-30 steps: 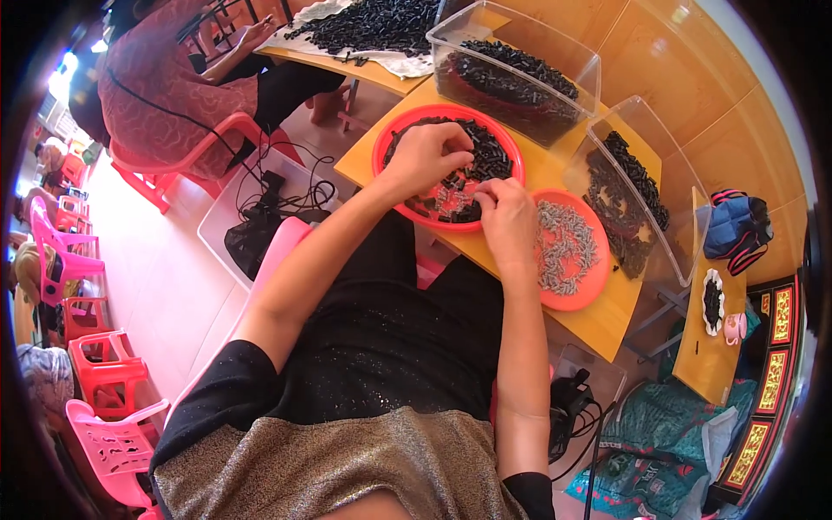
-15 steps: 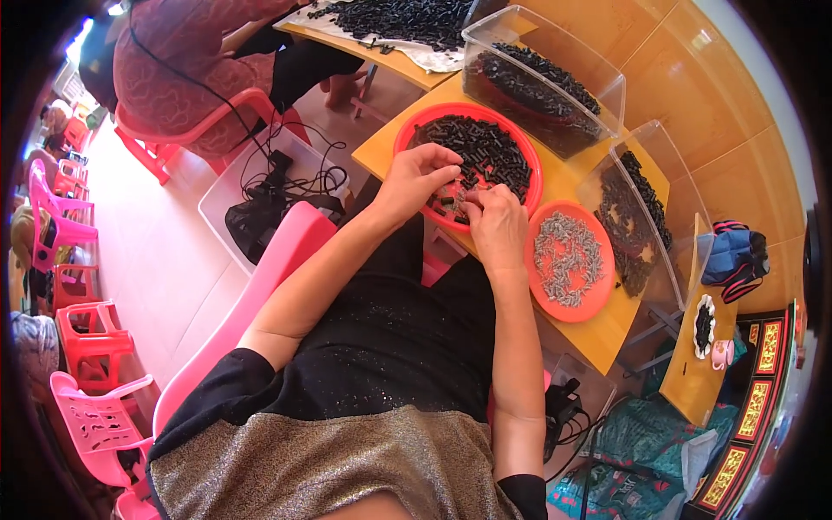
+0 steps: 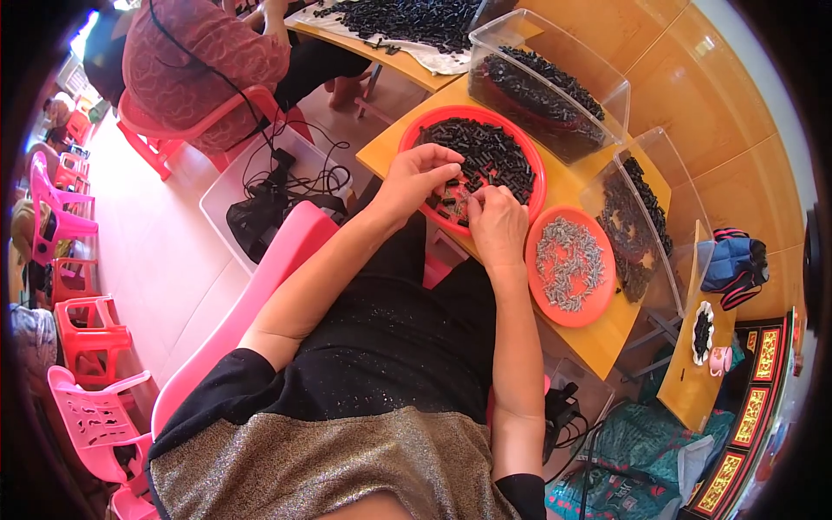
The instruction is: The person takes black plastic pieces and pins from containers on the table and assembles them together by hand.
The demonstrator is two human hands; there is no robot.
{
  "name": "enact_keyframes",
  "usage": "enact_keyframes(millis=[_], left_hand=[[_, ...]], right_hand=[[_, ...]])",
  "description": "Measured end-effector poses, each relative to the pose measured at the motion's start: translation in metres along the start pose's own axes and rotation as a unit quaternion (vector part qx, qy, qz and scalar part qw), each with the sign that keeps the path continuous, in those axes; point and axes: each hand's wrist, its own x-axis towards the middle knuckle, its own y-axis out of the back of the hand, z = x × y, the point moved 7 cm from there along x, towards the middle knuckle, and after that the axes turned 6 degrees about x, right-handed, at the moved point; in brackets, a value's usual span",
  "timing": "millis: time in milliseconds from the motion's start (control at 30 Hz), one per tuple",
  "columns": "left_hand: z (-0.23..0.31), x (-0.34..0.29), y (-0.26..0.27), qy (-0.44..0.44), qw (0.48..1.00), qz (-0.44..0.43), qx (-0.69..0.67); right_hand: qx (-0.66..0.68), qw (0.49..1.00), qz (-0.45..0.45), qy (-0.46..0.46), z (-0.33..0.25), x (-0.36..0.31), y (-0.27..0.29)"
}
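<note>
A red basin [image 3: 540, 186] holds a heap of small black tube-shaped pieces [image 3: 494, 156], with some small pale pieces [image 3: 451, 204] at its near side. Over the basin's left part, my left hand [image 3: 419, 180] has its thumb and forefinger drawn together; anything between them is too small to make out. My right hand [image 3: 497, 224] pinches low at the near rim, its fingertips close to the pale pieces, and what it grips is hidden. Beside that hand, an orange-red plate [image 3: 579, 319] carries many small grey screw-like pieces [image 3: 568, 260].
Clear plastic bins [image 3: 555, 108] of black pieces stand behind the basin on the yellow table [image 3: 381, 156]. At the left are a bin with black cables [image 3: 269, 195] and a seated person [image 3: 199, 69]. Pink and red chairs [image 3: 95, 338] line the left side.
The view has shifted slightly, moving the table and basin a little down in the picture. Both hands stay over the basin in nearly the same pose. The seated person's hand now shows.
</note>
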Motion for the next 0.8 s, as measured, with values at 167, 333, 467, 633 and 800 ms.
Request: enact_keyframes(millis=[167,333,467,633,800], left_hand=[[0.001,-0.001,0.007,0.049,0.996,-0.009,-0.069],[-0.003,-0.004,0.006,0.093,0.974,-0.045,-0.201],[0.000,-0.009,-0.006,0.124,0.947,-0.079,-0.284],[0.005,-0.015,-0.014,0.120,0.938,-0.095,-0.310],[0.009,-0.016,-0.015,0.120,0.940,-0.097,-0.306]], right_hand=[[0.016,0.999,0.042,-0.002,-0.015,0.001,0.022],[0.110,0.993,0.045,-0.010,-0.047,0.003,0.050],[0.127,0.987,0.094,0.030,-0.064,-0.001,0.066],[0.144,0.986,0.085,0.026,-0.066,-0.001,0.068],[0.142,0.985,0.097,0.026,-0.066,-0.001,0.073]])
